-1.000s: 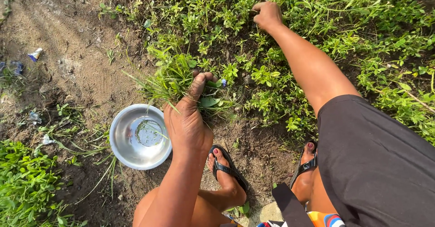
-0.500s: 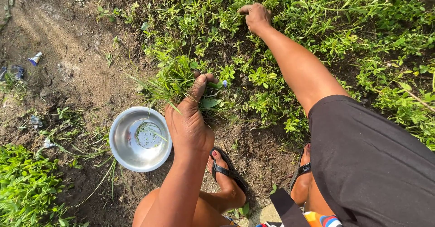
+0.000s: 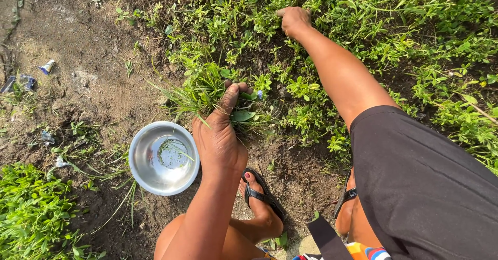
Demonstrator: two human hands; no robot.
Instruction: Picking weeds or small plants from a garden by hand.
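My left hand (image 3: 220,135) is closed around a bunch of picked green leafy stems (image 3: 199,91) that fan out to the upper left of the fist. Just left of it a round shiny metal bowl (image 3: 141,170) sits on bare dirt, with a few green strands and a little water inside. My right hand (image 3: 293,20) reaches far forward into low green plants (image 3: 363,26), fingers curled down among the stems; whether it grips anything is hidden. Both my feet in black sandals (image 3: 262,197) rest on the soil below.
Bare brown dirt (image 3: 78,68) covers the left side, with small scraps of litter (image 3: 46,67) on it. A thick clump of green weeds (image 3: 28,213) grows at the lower left. Dense low plants fill the top and right.
My right hand has shifted a little to the left among the plants. My left hand keeps its bunch beside the bowl, almost unmoved.
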